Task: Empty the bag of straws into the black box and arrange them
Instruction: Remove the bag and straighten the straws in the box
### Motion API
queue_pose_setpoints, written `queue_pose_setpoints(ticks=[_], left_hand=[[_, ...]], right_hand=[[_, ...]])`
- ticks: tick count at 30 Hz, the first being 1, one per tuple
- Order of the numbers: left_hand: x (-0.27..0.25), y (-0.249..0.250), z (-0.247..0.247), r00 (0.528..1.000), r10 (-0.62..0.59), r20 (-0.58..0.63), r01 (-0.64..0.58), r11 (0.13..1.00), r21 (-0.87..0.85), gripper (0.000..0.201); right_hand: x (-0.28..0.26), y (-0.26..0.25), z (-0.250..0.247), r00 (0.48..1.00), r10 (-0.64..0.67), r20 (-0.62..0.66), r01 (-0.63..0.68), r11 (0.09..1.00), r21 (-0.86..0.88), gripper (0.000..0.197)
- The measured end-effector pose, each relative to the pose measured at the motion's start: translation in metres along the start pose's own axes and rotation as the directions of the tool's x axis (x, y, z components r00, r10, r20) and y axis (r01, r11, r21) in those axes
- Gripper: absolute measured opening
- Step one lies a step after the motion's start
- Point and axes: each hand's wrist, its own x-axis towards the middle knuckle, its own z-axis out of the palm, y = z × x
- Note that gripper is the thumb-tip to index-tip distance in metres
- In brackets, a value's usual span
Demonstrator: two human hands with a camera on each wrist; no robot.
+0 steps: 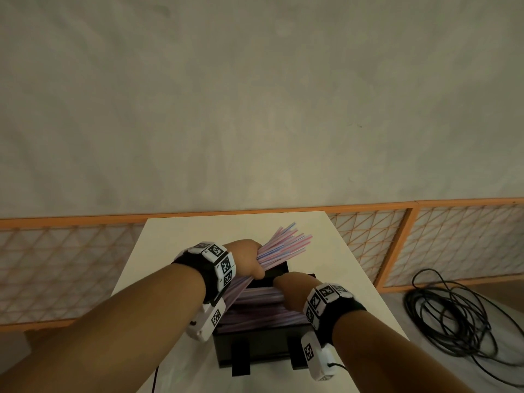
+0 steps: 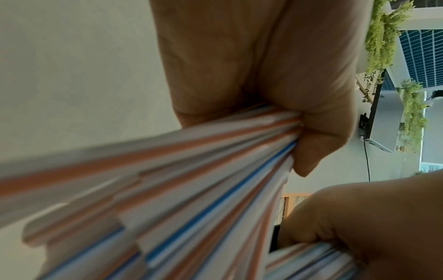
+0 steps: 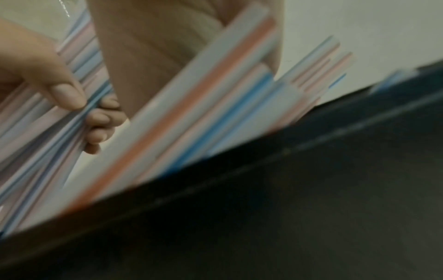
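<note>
Nearest me sits the black box [image 1: 255, 347] on the counter [image 1: 158, 251], with striped straws [image 1: 255, 303] lying inside it. Over them my right hand [image 1: 287, 292] curls down onto the pile, gripping some. Further out, my left hand [image 1: 248, 260] is clenched around a bundle of straws [image 1: 286, 242] fanning out past the box's far edge.

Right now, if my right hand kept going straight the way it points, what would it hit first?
Probably the straws lying in the black box: the right hand reaches leftward into them and seems to touch them already. Beyond lies the left hand gripping a fanned bundle. Depth is unclear.
</note>
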Motion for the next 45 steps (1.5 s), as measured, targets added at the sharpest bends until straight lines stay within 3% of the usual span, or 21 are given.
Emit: queue_pose_setpoints(ticks=[3,9,13,16,18,20,22,23,24,26,28,30,33,34,36,40,43,45], left_hand=[[0.000,0.001,0.000,1.000,-0.003,0.009,0.003,1.000,-0.006,0.018],[0.002,0.006,0.001,1.000,0.014,-0.003,-0.014,1.000,-0.004,0.019],[0.003,0.008,0.000,1.000,0.030,-0.003,-0.030,1.000,-0.002,0.020],[0.004,0.011,0.001,0.999,0.038,0.005,-0.038,0.999,0.019,0.017],[0.005,0.012,0.003,0.999,0.036,0.010,-0.036,0.998,0.046,0.017],[0.008,0.013,0.007,0.999,0.033,0.019,-0.035,0.997,0.072,0.018],[0.011,0.016,0.013,0.999,0.033,0.039,-0.037,0.995,0.098,0.018],[0.012,0.018,0.017,0.998,0.034,0.053,-0.040,0.992,0.117,0.018],[0.013,0.021,0.019,0.997,0.036,0.069,-0.045,0.989,0.139,0.018],[0.016,0.027,0.025,0.995,0.047,0.090,-0.062,0.982,0.176,0.020],[0.019,0.031,0.032,0.994,0.065,0.082,-0.082,0.974,0.211,0.033],[0.021,0.031,0.039,0.995,0.071,0.065,-0.086,0.962,0.260,0.038],[0.023,0.025,0.049,0.996,0.049,0.074,-0.071,0.944,0.322,0.034],[0.023,0.022,0.052,0.995,0.038,0.088,-0.067,0.934,0.352,0.032],[0.022,0.018,0.058,0.994,0.006,0.107,-0.050,0.908,0.415,0.029],[0.021,0.016,0.061,0.995,0.001,0.101,-0.043,0.911,0.411,0.047],[0.021,0.013,0.061,0.995,-0.004,0.104,-0.034,0.929,0.368,0.058],[0.019,0.010,0.061,0.995,-0.004,0.104,-0.031,0.943,0.331,0.066]], right_hand=[[0.000,-0.005,-0.002,1.000,0.006,0.003,-0.005,0.999,-0.043,0.038],[-0.004,-0.012,0.005,0.991,-0.039,-0.129,0.026,0.995,-0.100,0.050],[-0.019,-0.004,0.002,0.957,-0.019,-0.288,0.044,0.996,0.082,0.049],[-0.038,0.016,0.005,0.900,0.146,-0.410,-0.032,0.962,0.272,0.031],[-0.050,0.032,0.014,0.826,0.346,-0.445,-0.109,0.872,0.477,0.031],[-0.058,0.040,0.022,0.765,0.497,-0.409,-0.111,0.728,0.676,0.047],[-0.064,0.035,0.028,0.789,0.507,-0.348,0.034,0.529,0.848,0.061],[-0.065,0.029,0.032,0.792,0.496,-0.356,0.129,0.435,0.891,0.058],[-0.065,0.024,0.035,0.776,0.506,-0.376,0.199,0.370,0.907,0.053],[-0.068,0.022,0.040,0.727,0.563,-0.393,0.242,0.326,0.914,0.054],[-0.074,0.025,0.038,0.781,0.546,-0.303,0.200,0.241,0.950,0.061],[-0.078,0.027,0.031,0.865,0.490,-0.105,0.095,0.047,0.994,0.062],[-0.077,0.031,0.024,0.870,0.491,-0.034,0.120,-0.144,0.982,0.057],[-0.071,0.036,0.028,0.862,0.506,-0.040,0.126,-0.137,0.982,0.067],[-0.066,0.036,0.030,0.853,0.514,-0.091,0.101,0.008,0.995,0.076],[-0.062,0.017,0.016,0.851,0.504,-0.149,0.046,0.211,0.976,0.061],[-0.053,0.006,0.012,0.878,0.453,-0.155,0.023,0.284,0.959,0.063],[-0.046,0.004,0.010,0.892,0.424,-0.156,-0.019,0.381,0.924,0.066]])
